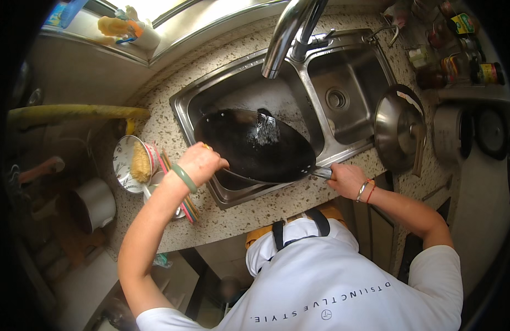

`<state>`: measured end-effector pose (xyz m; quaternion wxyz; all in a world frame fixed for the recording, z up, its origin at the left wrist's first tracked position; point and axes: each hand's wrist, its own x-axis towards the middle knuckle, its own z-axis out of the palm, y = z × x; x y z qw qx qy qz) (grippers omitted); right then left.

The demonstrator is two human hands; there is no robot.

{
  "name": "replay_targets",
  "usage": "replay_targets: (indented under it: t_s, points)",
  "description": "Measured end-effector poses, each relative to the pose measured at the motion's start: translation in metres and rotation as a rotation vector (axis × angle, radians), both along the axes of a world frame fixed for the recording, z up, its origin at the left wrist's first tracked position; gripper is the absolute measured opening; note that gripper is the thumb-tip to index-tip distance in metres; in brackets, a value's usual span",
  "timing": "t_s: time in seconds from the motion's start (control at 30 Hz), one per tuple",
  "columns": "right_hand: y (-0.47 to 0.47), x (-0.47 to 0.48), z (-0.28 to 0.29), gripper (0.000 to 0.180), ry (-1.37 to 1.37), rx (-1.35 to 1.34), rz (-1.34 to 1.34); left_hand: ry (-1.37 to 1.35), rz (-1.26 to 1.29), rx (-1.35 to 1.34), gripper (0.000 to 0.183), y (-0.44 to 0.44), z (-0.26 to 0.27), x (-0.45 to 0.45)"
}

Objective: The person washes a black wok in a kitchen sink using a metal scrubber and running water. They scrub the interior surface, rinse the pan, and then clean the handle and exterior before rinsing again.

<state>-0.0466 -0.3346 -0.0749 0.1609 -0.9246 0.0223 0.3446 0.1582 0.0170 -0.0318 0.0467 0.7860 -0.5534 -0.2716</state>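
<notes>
A black wok (238, 149) lies tilted over the large left basin of the steel sink (330, 151), with a shiny wet patch on its inner surface. My right hand (348, 180) is closed around the wok's metal handle (322, 172), at the near right. At the near left, my left hand (203, 163) is at the wok's rim with its fingers curled; what lies under the fingers is hidden. Above the far part of the wok hangs the chrome faucet (275, 53); I cannot tell if water runs from it.
Left of the sink stand a patterned bowl (121, 163) with a loofah-like scrubber (140, 163), colored chopsticks (191, 207) and a white pot (98, 202). A domed metal lid (393, 124) rests at the sink's right edge. Jars (453, 68) stand at the far right.
</notes>
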Motion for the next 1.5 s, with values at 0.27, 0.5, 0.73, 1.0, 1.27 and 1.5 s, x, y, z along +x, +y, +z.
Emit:
replay_targets:
  t_s: [0.27, 0.5, 0.73, 1.0, 1.27, 1.5]
  points:
    - [0.034, 0.034, 0.036, 0.037, 0.428, 0.377, -0.187, -0.187, 0.479, -0.184, 0.033, 0.015, -0.011, 0.007]
    - [0.099, 0.04, 0.035, 0.057, 0.597, 0.798, -0.525, 0.419, 1.457, -0.459, 0.056, 0.0, -0.03, -0.097]
    - [0.171, 0.032, 0.047, 0.058, 0.828, 1.105, -0.901, 0.474, 1.465, -0.347, 0.093, -0.015, -0.032, -0.124]
    - [0.194, 0.017, 0.019, 0.051, 0.701, 1.317, -0.971, 0.13, 0.58, 0.251, 0.08, -0.055, -0.035, -0.105]
    - [0.124, 0.066, -0.009, 0.031, 0.997, 1.278, -0.386, 0.408, 0.147, 0.73, 0.071, -0.073, -0.082, -0.082]
    - [0.066, 0.172, -0.206, 0.068, -0.525, 0.001, 0.079, 0.44, 0.093, 0.834, 0.075, -0.086, -0.083, -0.067]
